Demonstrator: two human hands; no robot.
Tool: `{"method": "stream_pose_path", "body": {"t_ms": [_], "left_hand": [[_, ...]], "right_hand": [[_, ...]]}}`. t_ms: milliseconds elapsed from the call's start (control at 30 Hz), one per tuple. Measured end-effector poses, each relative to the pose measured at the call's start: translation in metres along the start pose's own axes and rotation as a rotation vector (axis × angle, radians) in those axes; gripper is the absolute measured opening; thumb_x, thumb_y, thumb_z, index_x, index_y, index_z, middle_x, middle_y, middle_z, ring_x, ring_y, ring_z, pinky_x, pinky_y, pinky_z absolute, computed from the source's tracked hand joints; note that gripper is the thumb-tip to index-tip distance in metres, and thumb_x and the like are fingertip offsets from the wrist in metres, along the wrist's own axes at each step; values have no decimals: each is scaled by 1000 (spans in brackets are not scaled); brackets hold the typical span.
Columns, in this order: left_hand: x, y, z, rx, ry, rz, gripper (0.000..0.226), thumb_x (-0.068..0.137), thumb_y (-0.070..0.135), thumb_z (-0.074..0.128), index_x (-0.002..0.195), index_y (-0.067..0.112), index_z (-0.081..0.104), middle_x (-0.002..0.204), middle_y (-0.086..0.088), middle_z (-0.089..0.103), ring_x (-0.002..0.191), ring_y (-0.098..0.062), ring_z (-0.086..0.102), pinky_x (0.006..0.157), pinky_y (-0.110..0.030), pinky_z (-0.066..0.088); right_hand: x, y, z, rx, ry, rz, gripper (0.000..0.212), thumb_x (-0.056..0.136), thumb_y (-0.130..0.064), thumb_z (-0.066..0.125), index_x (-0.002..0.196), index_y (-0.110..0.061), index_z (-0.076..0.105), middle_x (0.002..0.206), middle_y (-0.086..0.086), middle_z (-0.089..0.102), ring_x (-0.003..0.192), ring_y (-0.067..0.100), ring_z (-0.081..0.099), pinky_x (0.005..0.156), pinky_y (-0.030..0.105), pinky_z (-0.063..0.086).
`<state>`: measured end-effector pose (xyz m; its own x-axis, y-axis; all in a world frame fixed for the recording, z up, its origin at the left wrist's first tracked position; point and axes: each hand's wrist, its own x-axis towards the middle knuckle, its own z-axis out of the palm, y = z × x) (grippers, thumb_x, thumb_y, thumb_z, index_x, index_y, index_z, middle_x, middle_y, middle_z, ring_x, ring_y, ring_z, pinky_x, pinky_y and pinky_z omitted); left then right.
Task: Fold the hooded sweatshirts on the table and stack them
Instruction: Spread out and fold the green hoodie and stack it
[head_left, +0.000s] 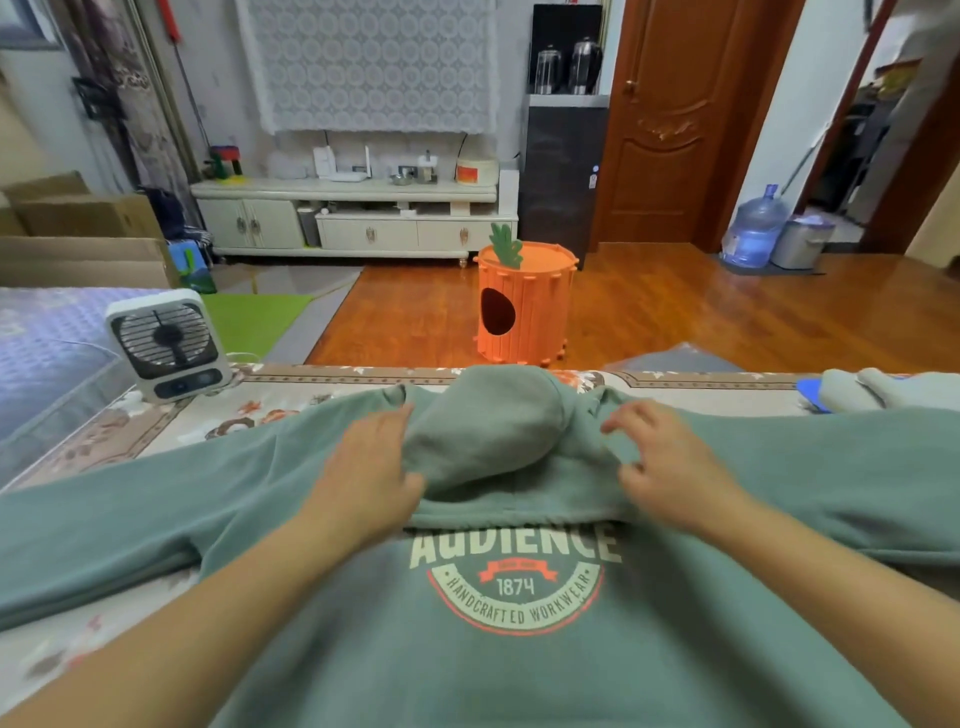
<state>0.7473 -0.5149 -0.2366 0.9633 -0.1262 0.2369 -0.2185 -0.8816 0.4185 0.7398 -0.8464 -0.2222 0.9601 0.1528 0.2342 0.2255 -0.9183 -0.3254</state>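
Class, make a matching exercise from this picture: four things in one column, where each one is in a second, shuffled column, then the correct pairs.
Things:
1. left hand
2. right hand
3. desk fan
4. hood

Places:
A. far left corner of the table
B. lying between the two hands
C. on the hood's left edge
D. at the sweatshirt's right shoulder

Pairs: 1-C, 2-D, 3-A, 4-B

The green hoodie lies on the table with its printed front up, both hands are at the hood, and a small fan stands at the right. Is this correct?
Not quite: the head view shows the fan at the left of the table, not the right. The rest holds: hoodie print up, left hand and right hand at the hood.
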Motion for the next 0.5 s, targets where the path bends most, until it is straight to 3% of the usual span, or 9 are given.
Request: {"method": "stream_pose_path", "body": {"t_ms": [33,100,167,233,267,333,367,433,500], "left_hand": [[13,5,-1,-106,18,6,84,82,31,57,159,15,26,157,-10,36,145,-26,31,121,-37,23],[37,14,0,-179,-53,51,94,85,35,73,160,20,20,162,-6,31,149,-24,27,123,-39,22],[58,14,5,-157,-194,67,109,78,48,81,161,26,15,160,-1,34,147,-22,31,122,-41,26],[70,7,13,-209,-261,-9,97,80,45,81,157,31,25,139,2,52,129,-20,49,112,-37,38],[74,1,16,-256,-235,-27,74,85,38,78,148,31,42,123,1,61,114,-20,57,102,-35,43],[80,-8,17,-284,-62,-11,13,95,24,68,108,21,68,93,0,66,88,-17,60,82,-32,43],[82,-13,16,-339,30,-31,9,99,21,63,94,16,70,87,1,66,81,-14,58,77,-32,41],[83,-24,10,-590,136,-184,27,105,26,52,90,12,70,83,3,65,76,-12,55,74,-33,43],[83,-34,5,-772,138,-345,37,108,31,44,83,13,65,68,2,58,65,-15,52,67,-32,44]], "right_hand": [[17,-1,0,153,41,120,49,80,-15,54,129,-19,57,132,2,51,119,23,52,96,34,43],[48,-6,0,311,-51,256,63,84,-8,62,144,-19,46,142,4,50,126,23,50,101,34,43],[69,-10,2,282,-201,223,82,86,-17,72,156,-21,29,154,4,42,138,26,42,111,37,37],[86,-12,9,298,-276,219,91,86,-26,77,159,-22,23,155,1,40,142,27,39,112,36,35],[92,-12,13,326,-275,219,87,86,-26,78,157,-21,28,149,2,47,138,27,44,107,34,39],[98,-13,18,326,-189,168,59,89,-20,75,143,-19,52,124,2,62,119,26,58,88,28,44],[100,-12,15,336,-136,150,41,91,-18,73,130,-18,62,112,2,66,108,24,62,81,28,44],[100,-6,7,478,-75,166,11,95,-16,68,105,-16,73,98,2,71,91,19,65,74,29,49],[95,2,-2,678,-92,229,13,99,-20,62,96,-16,74,94,2,74,89,17,68,77,31,54]]}}
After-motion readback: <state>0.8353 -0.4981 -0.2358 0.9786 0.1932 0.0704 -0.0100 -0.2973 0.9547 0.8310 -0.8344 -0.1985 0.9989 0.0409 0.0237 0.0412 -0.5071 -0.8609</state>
